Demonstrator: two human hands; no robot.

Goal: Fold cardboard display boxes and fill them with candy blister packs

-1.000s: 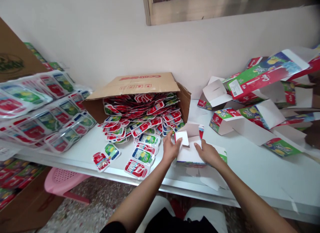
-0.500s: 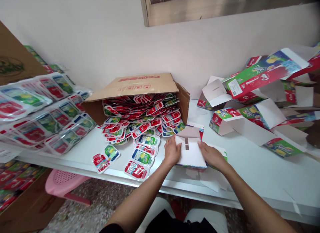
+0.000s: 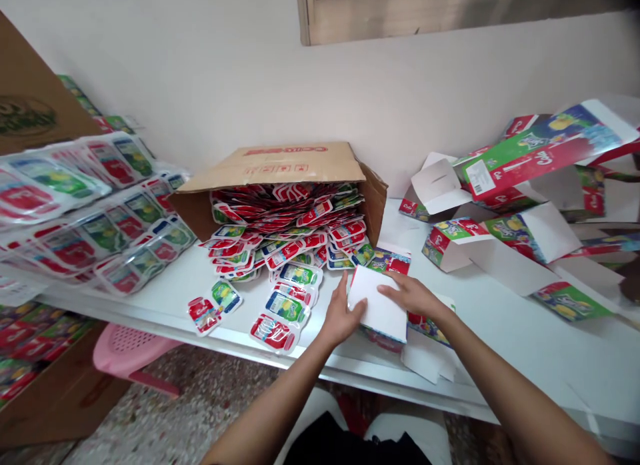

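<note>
Pink perforated seat (image 3: 131, 345): partly under front edge of tabletop (image 3: 540, 358), toward left end. Window frame (image 3: 400, 17): above back edge.

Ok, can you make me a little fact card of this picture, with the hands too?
Left hand: on the small box's left side
Right hand: at its right side
Small box: white side up
Brown box: on the table, packets inside and in front
Right side: pile of printed boxes
Left, below tabletop: pink seat

The head view looks forward and down at both hands (image 3: 343, 314) (image 3: 416, 298).
</note>
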